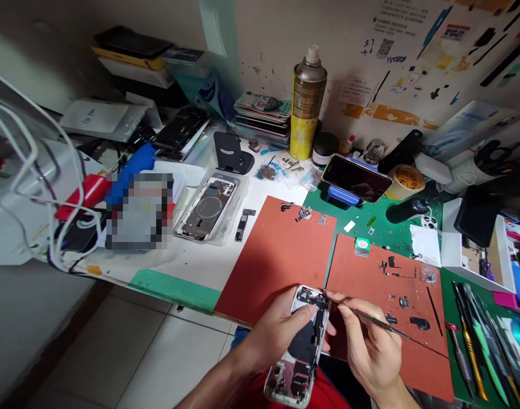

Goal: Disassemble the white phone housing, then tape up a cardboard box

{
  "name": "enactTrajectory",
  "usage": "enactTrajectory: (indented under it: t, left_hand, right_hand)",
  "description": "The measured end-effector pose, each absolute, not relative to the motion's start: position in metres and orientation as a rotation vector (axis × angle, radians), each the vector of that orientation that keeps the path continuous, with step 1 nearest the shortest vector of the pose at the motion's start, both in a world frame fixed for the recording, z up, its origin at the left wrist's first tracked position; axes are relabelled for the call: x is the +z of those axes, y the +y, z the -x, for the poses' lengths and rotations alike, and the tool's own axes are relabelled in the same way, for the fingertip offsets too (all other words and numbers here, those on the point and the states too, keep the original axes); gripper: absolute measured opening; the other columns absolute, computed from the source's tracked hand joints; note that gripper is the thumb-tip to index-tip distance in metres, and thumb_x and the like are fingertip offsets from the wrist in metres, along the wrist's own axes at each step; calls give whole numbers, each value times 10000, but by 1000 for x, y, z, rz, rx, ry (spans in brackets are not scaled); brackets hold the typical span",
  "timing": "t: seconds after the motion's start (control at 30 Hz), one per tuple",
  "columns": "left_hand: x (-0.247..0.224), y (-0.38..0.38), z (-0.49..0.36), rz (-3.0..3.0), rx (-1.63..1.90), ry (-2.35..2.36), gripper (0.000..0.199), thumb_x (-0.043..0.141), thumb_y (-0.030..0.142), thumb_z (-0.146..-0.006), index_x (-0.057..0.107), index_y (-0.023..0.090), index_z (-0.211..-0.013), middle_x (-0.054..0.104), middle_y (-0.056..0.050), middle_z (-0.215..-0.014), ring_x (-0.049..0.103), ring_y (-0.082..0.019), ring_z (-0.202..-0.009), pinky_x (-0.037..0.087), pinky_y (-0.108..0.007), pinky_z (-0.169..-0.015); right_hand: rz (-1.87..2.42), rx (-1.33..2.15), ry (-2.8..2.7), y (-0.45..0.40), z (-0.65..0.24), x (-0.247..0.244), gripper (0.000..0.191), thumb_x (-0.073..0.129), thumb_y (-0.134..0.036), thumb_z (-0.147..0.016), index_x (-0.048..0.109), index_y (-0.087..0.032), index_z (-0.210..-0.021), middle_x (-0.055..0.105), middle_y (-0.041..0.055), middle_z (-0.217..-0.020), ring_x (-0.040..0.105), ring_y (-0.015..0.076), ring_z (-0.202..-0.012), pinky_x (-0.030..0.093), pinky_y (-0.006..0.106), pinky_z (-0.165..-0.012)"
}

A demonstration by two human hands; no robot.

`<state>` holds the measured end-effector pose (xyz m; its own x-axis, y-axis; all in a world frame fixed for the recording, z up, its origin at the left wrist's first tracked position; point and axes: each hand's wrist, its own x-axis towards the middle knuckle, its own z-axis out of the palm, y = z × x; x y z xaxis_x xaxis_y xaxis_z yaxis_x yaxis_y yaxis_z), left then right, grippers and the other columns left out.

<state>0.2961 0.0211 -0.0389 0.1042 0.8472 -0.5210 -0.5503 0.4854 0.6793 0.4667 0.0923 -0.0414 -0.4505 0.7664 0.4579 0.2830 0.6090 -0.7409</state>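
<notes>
An opened phone frame (305, 346), with its inner parts showing, is tilted over the front edge of the bench. My left hand (281, 324) is wrapped round its upper part, the thumb lying on the inside. My right hand (373, 341) grips a thin dark metal tool (383, 324) between thumb and fingers. The tool's tip is at the upper right edge of the phone frame. Beneath and behind the hands lie a left red-brown mat (268, 272) and a right red-brown mat (353, 272), the right one bearing small phone parts.
A second phone housing (206, 208) and a small circuit board (243, 225) lie on the left. At the back stand a spray can (307, 102) and a propped phone (357, 178). Several screwdrivers and tweezers (473, 341) lie at the right. White cables (30, 153) hang at the left.
</notes>
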Motion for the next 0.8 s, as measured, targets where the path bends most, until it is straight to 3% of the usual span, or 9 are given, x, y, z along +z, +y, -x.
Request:
enactTrajectory:
  t: [0.23,0.5,0.8]
  left_hand:
    - [-39,21,-298,-340,1043,1064,268,650,440,-962,576,193,-1035,772,-79,-907,740,-221,-696,619,-388,-715]
    - [-37,20,-297,-413,1021,1097,231,597,412,-991,583,183,-1017,782,-97,-933,725,-201,-722,591,-337,-687]
    - [-37,20,-294,-435,1019,1102,237,589,406,-996,588,178,-1058,795,-123,-989,746,-218,-791,576,-317,-679]
  right_hand:
    - [685,815,-2050,96,-467,-43,375,612,17,-909,657,-208,-1206,787,68,-1112,784,205,-1024,669,311,-903]
    - [828,942,-2107,107,-470,-32,219,572,-88,-987,656,-228,-1132,780,37,-1040,792,160,-930,646,212,-790]
    - [896,1165,-2042,111,-470,-29,178,528,-129,-1028,611,-268,-1103,781,-16,-1013,790,139,-901,634,211,-777]
